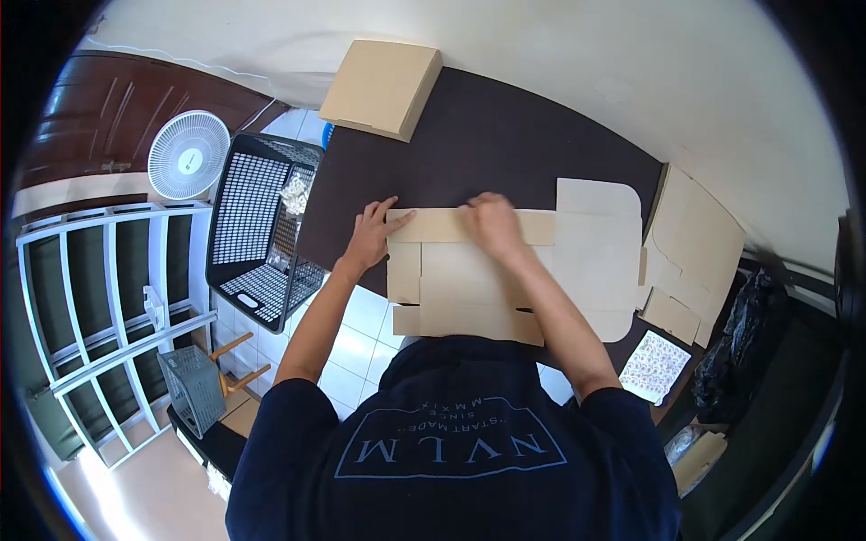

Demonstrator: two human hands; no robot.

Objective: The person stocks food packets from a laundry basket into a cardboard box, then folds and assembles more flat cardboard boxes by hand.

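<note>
A flat cardboard box blank [474, 270] lies unfolded in front of me, its near edge close to my body. Its far long flap [442, 227] is folded over along a crease. My left hand [368, 234] rests on the left end of that flap, fingers spread. On the middle of the same flap my right hand [493, 224] is closed in a fist, slightly blurred; nothing shows in it. To the right, the blank's wide lid panel [597, 257] with rounded corners lies flat.
A closed cardboard box [383, 86] sits at the dark table's [505, 126] far left. More flat cardboard [695, 234] leans at the right, near a patterned sheet [654, 368]. Left of the table are a black crate [248, 212] and a white fan [188, 155].
</note>
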